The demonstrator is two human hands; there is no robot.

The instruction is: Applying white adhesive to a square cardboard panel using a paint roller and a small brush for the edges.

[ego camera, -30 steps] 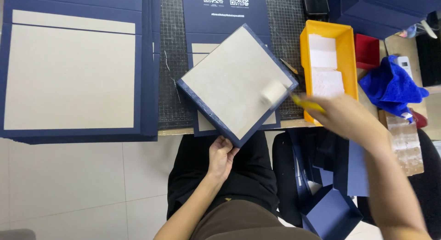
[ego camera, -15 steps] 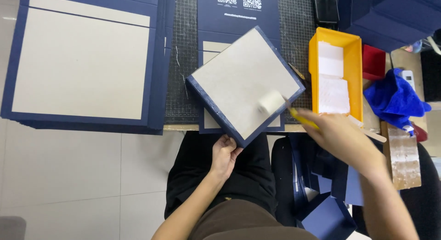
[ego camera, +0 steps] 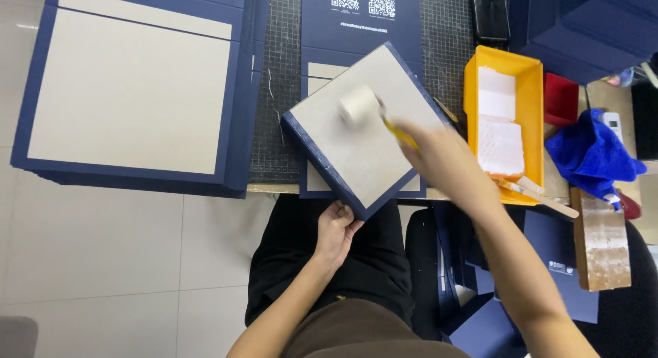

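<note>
A navy-edged box panel with a grey board face (ego camera: 367, 135) is tilted over the table's front edge. My left hand (ego camera: 336, 229) grips its near corner from below. My right hand (ego camera: 439, 156) holds a small paint roller with a yellow handle. The white roller head (ego camera: 358, 104) rests on the upper left part of the grey face. Under the panel lies a flat navy cover sheet (ego camera: 362, 29) on a dark cutting mat.
A stack of large navy covers with grey boards (ego camera: 130, 91) fills the left. A yellow glue tray (ego camera: 531, 84) with white glue stands right, with a wooden brush handle (ego camera: 541, 193) at its near end, a blue cloth (ego camera: 589, 152), a red tub (ego camera: 562, 97) and a wooden block (ego camera: 602, 238).
The roller has moved from the panel's right corner, near the tray, up and left across the grey face. My left hand keeps the same hold on the near corner.
</note>
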